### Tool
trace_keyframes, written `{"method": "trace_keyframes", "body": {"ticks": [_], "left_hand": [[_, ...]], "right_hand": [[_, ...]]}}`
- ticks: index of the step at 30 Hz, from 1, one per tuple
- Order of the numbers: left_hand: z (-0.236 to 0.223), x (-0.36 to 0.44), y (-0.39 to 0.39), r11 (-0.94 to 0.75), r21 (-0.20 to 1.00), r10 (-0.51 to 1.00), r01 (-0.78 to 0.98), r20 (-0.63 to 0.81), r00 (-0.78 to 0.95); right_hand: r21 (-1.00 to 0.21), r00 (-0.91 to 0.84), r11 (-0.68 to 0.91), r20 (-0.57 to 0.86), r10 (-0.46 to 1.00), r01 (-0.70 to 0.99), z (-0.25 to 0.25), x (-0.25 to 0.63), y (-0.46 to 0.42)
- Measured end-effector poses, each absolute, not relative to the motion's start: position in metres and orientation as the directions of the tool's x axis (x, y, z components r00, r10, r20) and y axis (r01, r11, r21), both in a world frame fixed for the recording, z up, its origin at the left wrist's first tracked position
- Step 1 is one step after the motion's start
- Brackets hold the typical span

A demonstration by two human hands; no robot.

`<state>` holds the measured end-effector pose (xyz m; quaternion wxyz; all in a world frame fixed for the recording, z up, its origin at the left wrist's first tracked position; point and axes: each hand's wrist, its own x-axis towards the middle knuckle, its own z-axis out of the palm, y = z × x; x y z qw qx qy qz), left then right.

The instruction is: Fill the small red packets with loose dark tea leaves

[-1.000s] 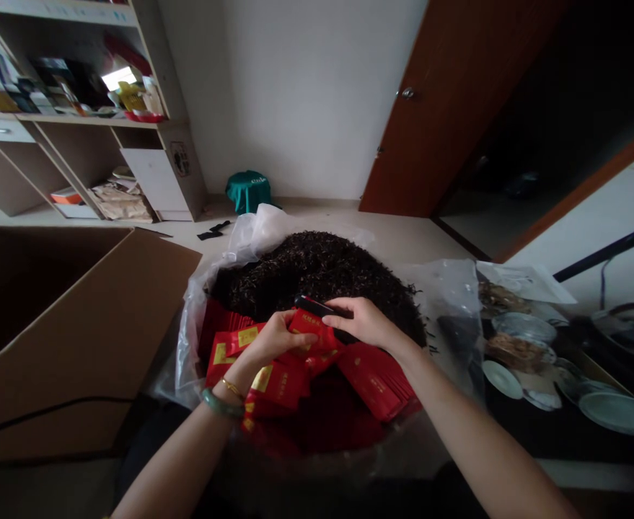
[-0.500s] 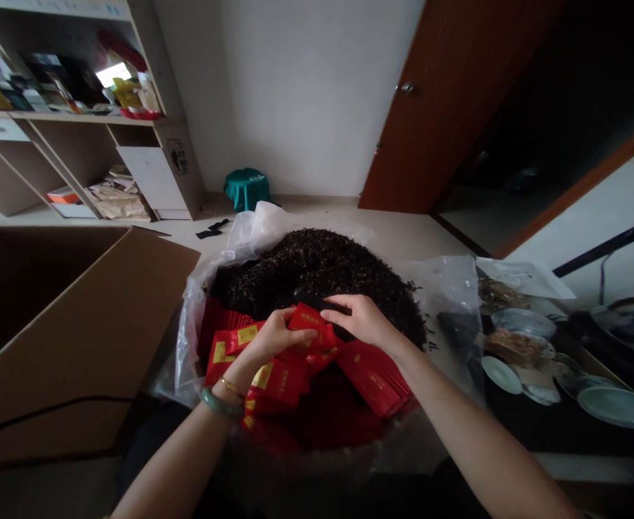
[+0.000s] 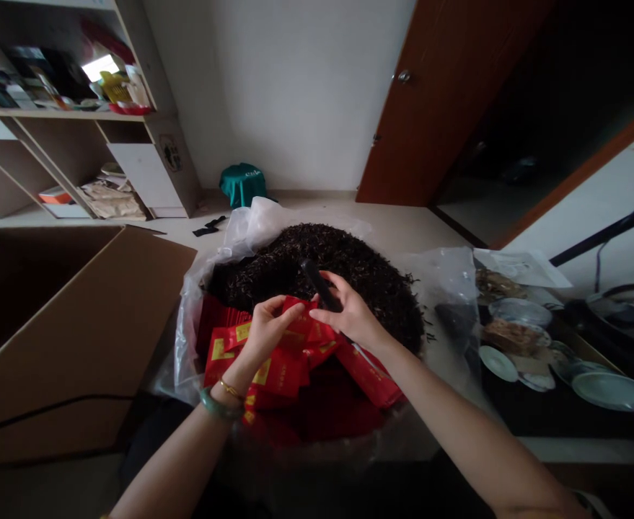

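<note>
Head view: the left hand (image 3: 267, 326) has its fingers closed on a red packet (image 3: 300, 318), while the right hand (image 3: 355, 316) curls its fingers round a black tool (image 3: 321, 286) (far end tilted left), above more packets (image 3: 281, 378) and near dark shreds (image 3: 349, 249) in a plastic bag (image 3: 187, 353).

Right before me, a plastic liner (image 3: 185, 353) holds a heap of loose leaves (image 3: 349, 249) at its far side and packets (image 3: 281, 380) at its near side. On my left is a cardboard box (image 3: 89, 346), with a shelf unit (image 3: 172, 162) behind it. On my right, dishes (image 3: 614, 391) sit on a low table (image 3: 527, 422). Beyond the heap, a draped cloth (image 3: 241, 187) is by the wall (image 3: 284, 86), left of the door (image 3: 436, 108).
</note>
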<state>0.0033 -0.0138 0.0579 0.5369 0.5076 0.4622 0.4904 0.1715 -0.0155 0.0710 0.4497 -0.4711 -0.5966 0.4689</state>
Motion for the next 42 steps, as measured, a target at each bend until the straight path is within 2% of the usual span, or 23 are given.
{"method": "trace_keyframes", "body": {"ticks": [5, 10, 14, 16, 19, 21, 25, 27, 31, 34, 37, 40, 42], "left_hand": [[0.059, 0.006, -0.018, 0.009, 0.999, 0.990, -0.044, -0.002, 0.141], [0.057, 0.008, -0.018, 0.003, 0.997, 0.993, -0.082, 0.007, 0.122], [0.052, 0.006, -0.012, -0.028, 0.996, 0.995, -0.081, 0.036, 0.091], [0.053, -0.001, -0.006, -0.044, 0.997, 0.998, -0.064, 0.046, 0.037], [0.059, -0.018, 0.002, -0.039, 0.999, 0.999, 0.018, 0.039, -0.027], [0.064, -0.028, 0.005, -0.114, 0.982, 0.991, 0.153, 0.123, -0.054], [0.069, -0.036, 0.006, -0.280, 0.842, 0.960, 0.461, 0.236, 0.153], [0.066, -0.033, 0.005, -0.358, 0.724, 0.928, 0.589, 0.207, 0.309], [0.058, -0.024, 0.006, -0.471, 0.440, 0.865, 0.764, 0.061, 0.498], [0.054, -0.020, 0.008, -0.480, 0.327, 0.858, 0.814, -0.019, 0.513], [0.049, -0.019, 0.010, -0.484, 0.295, 0.855, 0.824, -0.041, 0.517], [0.045, -0.020, 0.013, -0.492, 0.339, 0.850, 0.802, -0.013, 0.527], [0.041, -0.021, 0.014, -0.476, 0.389, 0.859, 0.789, 0.013, 0.512]], "right_hand": [[-0.957, -0.072, 0.154, 0.140, 0.987, 0.246, 0.071, 0.165, -0.021], [-0.912, -0.126, 0.224, 0.192, 0.973, 0.344, 0.074, 0.167, -0.020], [-0.914, -0.127, 0.202, 0.167, 0.978, 0.353, 0.077, 0.174, -0.011], [-0.898, -0.107, 0.151, 0.117, 0.987, 0.413, 0.077, 0.186, -0.004], [-0.791, -0.054, 0.049, 0.021, 0.998, 0.610, 0.070, 0.211, 0.010], [-0.645, -0.007, -0.006, -0.017, 1.000, 0.764, 0.059, 0.229, 0.018], [-0.278, 0.005, -0.039, -0.120, 0.993, 0.960, 0.025, 0.249, 0.025], [-0.195, -0.005, -0.027, -0.163, 0.987, 0.980, 0.011, 0.252, 0.026], [-0.150, -0.029, 0.002, -0.183, 0.983, 0.989, 0.006, 0.250, 0.023], [-0.115, -0.039, 0.019, -0.173, 0.984, 0.993, 0.018, 0.245, 0.018], [-0.140, -0.108, 0.080, -0.209, 0.972, 0.987, 0.035, 0.236, 0.007], [-0.184, -0.237, 0.181, -0.359, 0.903, 0.966, 0.049, 0.224, -0.006], [-0.137, -0.275, 0.239, -0.443, 0.853, 0.961, 0.055, 0.219, -0.015]]}}
